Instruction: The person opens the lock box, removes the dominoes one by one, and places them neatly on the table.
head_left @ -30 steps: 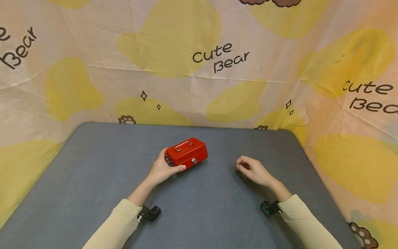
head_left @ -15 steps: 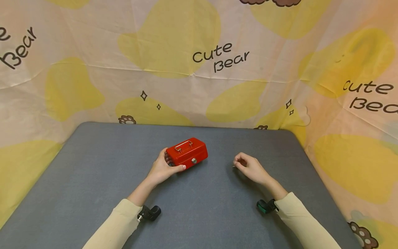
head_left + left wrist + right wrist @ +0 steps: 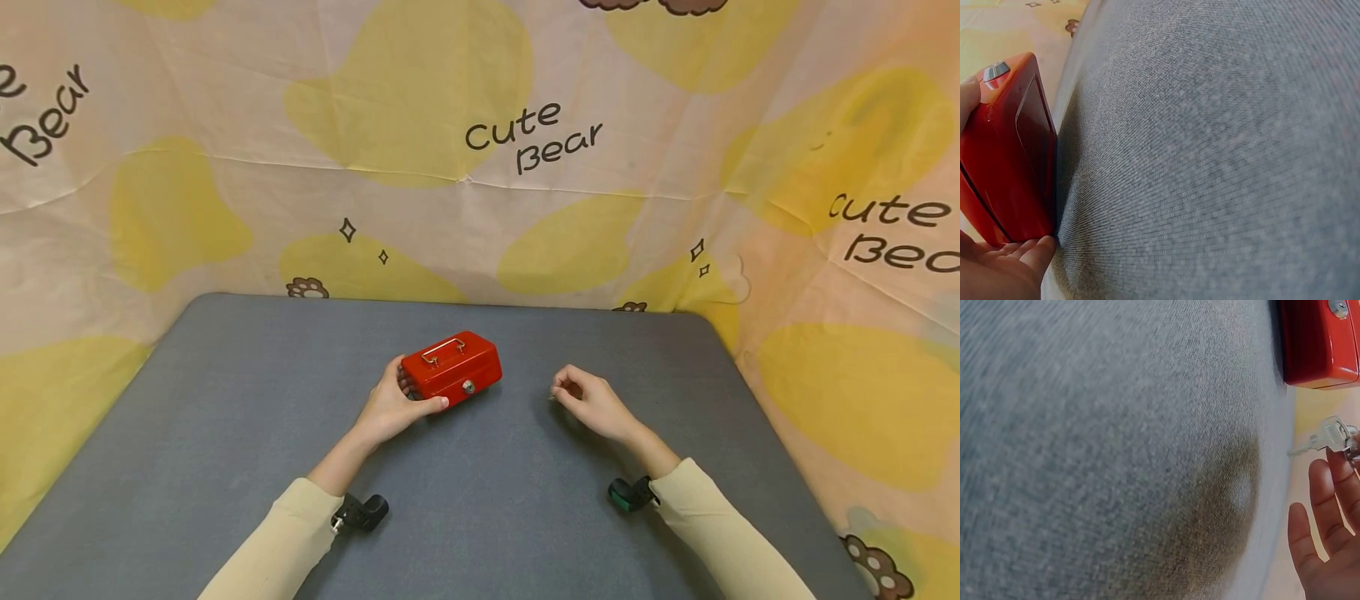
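Observation:
A small red metal cash box [image 3: 480, 363] with a wire handle on its lid and a round silver lock [image 3: 468, 387] on its front sits left of centre. My left hand [image 3: 392, 407] grips its left end, thumb along the front and fingers behind. In the left wrist view the box [image 3: 1007, 169] shows its recessed underside, tilted close over the tabletop. To the right, my right hand [image 3: 596, 406] pinches a small silver key [image 3: 1332, 435] on a ring. The key's blade points away from the fingertips, a short gap from the box.
Grey cloth covers the table [image 3: 480, 508]. Behind it and along both sides hangs a yellow and cream printed curtain [image 3: 420, 100]. Each wrist wears a small black camera, the left camera [image 3: 363, 512] and the right camera [image 3: 628, 495].
My right hand has moved left toward the box, bringing the key with it. The left hand and the box have stayed in place.

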Demonstrator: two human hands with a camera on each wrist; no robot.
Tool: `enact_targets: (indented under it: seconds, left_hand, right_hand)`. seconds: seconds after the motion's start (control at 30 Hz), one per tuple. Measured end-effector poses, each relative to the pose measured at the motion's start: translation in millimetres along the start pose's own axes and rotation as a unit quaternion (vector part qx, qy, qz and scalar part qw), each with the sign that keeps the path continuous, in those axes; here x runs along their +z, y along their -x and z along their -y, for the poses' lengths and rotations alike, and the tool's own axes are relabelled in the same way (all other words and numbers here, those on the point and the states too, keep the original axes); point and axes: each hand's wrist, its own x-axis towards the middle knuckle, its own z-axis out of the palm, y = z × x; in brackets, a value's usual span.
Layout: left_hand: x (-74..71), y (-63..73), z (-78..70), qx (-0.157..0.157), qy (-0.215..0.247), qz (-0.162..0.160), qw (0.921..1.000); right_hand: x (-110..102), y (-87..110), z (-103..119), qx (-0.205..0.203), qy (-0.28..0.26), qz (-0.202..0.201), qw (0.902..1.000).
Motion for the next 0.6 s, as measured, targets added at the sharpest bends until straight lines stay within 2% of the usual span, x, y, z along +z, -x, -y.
enact_targets:
  seconds: [0.23,0.6]
  left_hand:
    - [0.3,-0.6,0.2,0.0,-0.001,0.002,1.0]
    - [0.4,-1.9,2.3,-0.002,-0.003,0.002,1.0]
  right_hand:
    - [5.1,-3.7,2.5,0.009,-0.004,0.001,1.0]
    - [12.4,-6.9,12.1,0.012,-0.045,0.021,0.9987]
